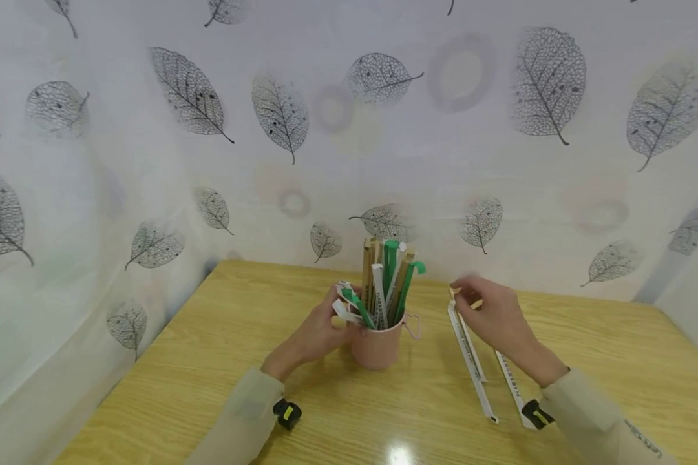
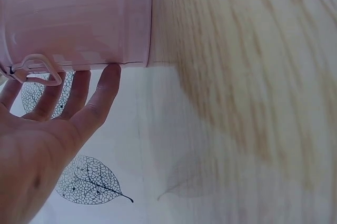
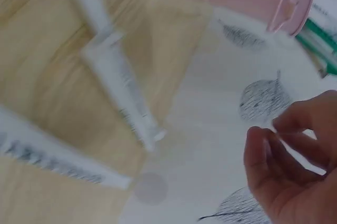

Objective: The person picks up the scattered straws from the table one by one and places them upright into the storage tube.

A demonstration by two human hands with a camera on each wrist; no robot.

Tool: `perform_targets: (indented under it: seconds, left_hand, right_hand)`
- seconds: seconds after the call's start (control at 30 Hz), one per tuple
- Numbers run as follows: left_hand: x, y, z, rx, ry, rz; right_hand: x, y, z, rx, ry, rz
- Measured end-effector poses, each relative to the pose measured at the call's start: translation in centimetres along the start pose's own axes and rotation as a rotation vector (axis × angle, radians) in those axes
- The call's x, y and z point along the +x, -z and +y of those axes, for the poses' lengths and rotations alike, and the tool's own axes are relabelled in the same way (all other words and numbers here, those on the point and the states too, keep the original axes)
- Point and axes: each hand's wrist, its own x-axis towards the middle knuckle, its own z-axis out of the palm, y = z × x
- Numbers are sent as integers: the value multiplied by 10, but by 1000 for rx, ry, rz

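A small pink bucket [image 1: 377, 349] stands upright on the table, full of long narrow stick packets [image 1: 391, 278] in white, green and brown. My left hand [image 1: 326, 329] holds the bucket at its left side; in the left wrist view the fingertips meet its wall below a heart-shaped wire handle [image 2: 45, 69]. To the right, my right hand [image 1: 491, 313] hovers over white printed stick packets [image 1: 471, 361] lying on the table. Its thumb and fingers [image 3: 258, 153] are loosely bent with their tips close together, and nothing shows between them in the right wrist view.
The wood-grain table [image 1: 221, 381] backs onto a pale cloth [image 1: 337, 161] printed with leaves. Another white packet [image 1: 512, 384] lies under the right forearm. A second wire handle [image 1: 413, 326] juts from the bucket's right side. Black bands with cameras sit on both wrists.
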Motion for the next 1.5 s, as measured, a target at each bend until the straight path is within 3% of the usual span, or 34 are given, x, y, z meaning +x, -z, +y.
perform_targets:
  seconds: [0.1,0.2,0.4,0.57,1.07,1.5]
  left_hand:
    - [0,0,0,0,1,-2]
    - [0,1,0,4,0,-4]
    - [-1,-1,-2,2,-9,-12]
    - [-2,-2,-3,-2,-7,-16]
    - [-1,-1,-2,-1,-6,-10]
    - [0,1,-1,7,-15,-1]
  right_hand:
    - [-5,8,15,-75,-184,-142]
    - [-10,12,31,-112,-311,-272]
    - [-17,14,58,-164,-460,-463]
    - [-19,13,67,-176,-515,-552]
    - [-20,11,72,-139,-523,-531]
    - [-17,18,73,-78,-546,-401]
